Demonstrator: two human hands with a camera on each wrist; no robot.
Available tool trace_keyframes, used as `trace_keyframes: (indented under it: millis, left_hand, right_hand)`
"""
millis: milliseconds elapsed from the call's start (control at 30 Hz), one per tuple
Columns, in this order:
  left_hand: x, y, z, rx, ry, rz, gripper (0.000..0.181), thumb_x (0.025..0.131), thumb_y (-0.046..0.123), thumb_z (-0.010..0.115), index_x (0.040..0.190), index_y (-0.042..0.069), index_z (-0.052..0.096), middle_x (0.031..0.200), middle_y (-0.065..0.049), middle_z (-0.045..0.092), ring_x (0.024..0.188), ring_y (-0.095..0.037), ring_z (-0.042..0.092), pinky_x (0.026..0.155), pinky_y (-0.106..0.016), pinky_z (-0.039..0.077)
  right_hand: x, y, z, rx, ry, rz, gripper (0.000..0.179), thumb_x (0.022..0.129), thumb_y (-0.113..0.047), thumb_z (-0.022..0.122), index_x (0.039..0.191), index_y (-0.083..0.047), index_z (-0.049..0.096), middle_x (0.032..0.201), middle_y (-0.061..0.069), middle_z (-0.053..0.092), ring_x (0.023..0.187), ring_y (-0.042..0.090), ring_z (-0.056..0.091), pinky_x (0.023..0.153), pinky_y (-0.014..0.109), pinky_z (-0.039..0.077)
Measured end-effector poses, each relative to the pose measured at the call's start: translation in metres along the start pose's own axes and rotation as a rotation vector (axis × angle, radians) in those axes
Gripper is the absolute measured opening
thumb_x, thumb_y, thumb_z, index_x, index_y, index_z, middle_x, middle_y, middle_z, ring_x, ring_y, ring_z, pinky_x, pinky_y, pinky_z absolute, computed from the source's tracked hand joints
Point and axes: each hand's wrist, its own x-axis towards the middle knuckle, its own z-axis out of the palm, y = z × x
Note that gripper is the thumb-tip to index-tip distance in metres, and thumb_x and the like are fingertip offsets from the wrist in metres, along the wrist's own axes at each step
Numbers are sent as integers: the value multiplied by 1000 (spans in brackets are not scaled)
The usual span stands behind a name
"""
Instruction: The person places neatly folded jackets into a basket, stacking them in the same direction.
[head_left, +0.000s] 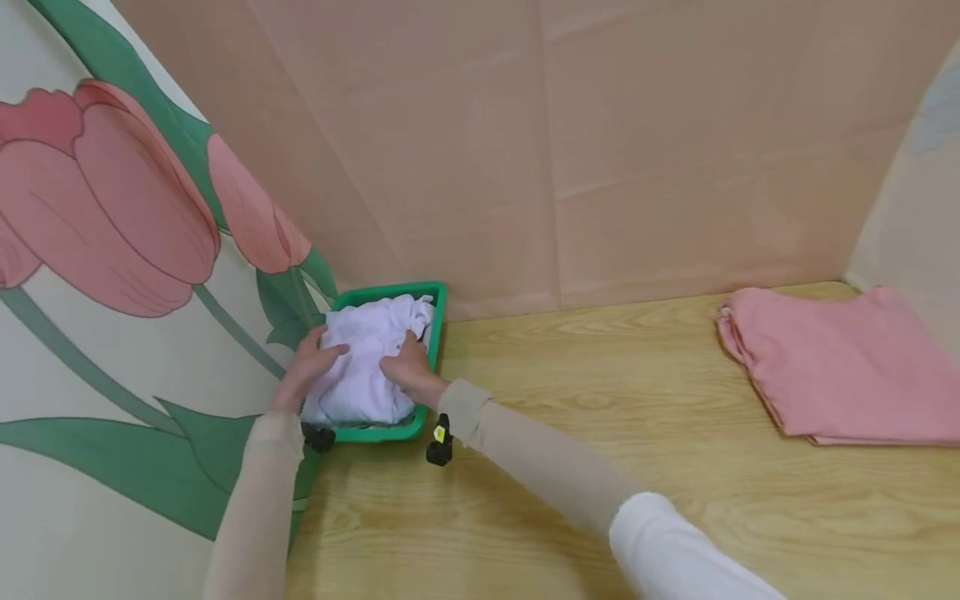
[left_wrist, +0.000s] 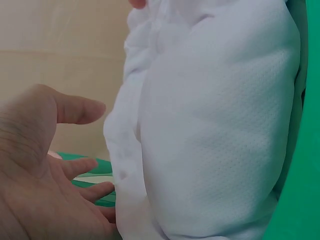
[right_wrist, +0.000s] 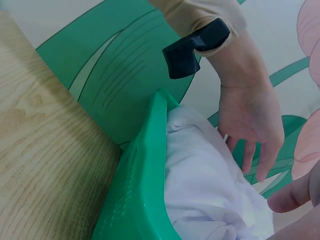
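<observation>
A bunched white cloth (head_left: 363, 354) fills a green basket (head_left: 375, 434) in the corner by the tulip-patterned wall. My left hand (head_left: 306, 367) is at the cloth's left side, its thumb held apart; in the left wrist view its loosely spread fingers (left_wrist: 80, 167) lie beside the fabric. On the other side, my right hand (head_left: 414, 371) is over the basket's right edge at the cloth, thumb raised. Only part of that hand shows in the right wrist view, its thumb (right_wrist: 290, 197) close to the white fabric. Neither hand visibly grips the cloth.
A folded pink cloth (head_left: 847, 367) lies on the wood-grain surface (head_left: 585, 375) at the right. Behind the basket rises a plain pinkish backdrop (head_left: 637, 150); the tulip-patterned wall (head_left: 127, 358) stands close on the left.
</observation>
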Motion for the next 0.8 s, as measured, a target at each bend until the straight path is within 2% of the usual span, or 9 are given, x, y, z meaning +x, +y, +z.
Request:
trace_keyframes:
  millis: [167,267,367,600,700,800]
  left_hand:
    - [-1,7,7,40,7,19,90,104,35,65,171,4,14,176,-27,12,162,-45,15,131,-60,19]
    - [-2,13,13,63,19,47,88,104,36,65,170,4,16,176,-27,15,162,-45,17,130,-60,20]
    - [-5,20,18,41,7,62,85,105,35,64,170,4,19,176,-26,17,162,-44,18,130,-59,22]
    - [-8,36,30,-35,-41,85,80,107,35,61,170,6,21,176,-24,20,161,-45,20,129,-59,26]
    - [-7,42,37,-44,-30,108,78,107,33,61,169,5,23,175,-25,22,160,-47,23,127,-60,29]
    - [-6,46,44,-60,-9,124,74,108,30,61,168,3,26,174,-25,25,159,-48,25,128,-59,29]
  right_hand:
    - [-13,-2,-13,-9,-28,-51,87,88,-3,59,168,1,23,170,24,34,154,33,38,125,44,37]
    - [-19,-2,-21,4,-58,-64,89,88,-3,59,168,0,22,173,21,31,157,32,33,127,44,33]
    - [-22,-1,-28,28,-72,-60,89,89,-2,59,169,-2,20,174,18,28,160,31,29,128,45,31]
    - [-26,2,-52,40,-64,-82,85,91,-4,63,167,-4,27,170,20,35,156,34,36,124,50,38]
    - [-29,1,-65,28,-67,-104,82,93,-6,64,166,-5,29,165,22,42,149,37,44,119,51,44]
    - [-32,0,-77,-27,-60,-147,75,95,-9,66,163,-7,35,157,20,50,140,36,53,113,49,50]
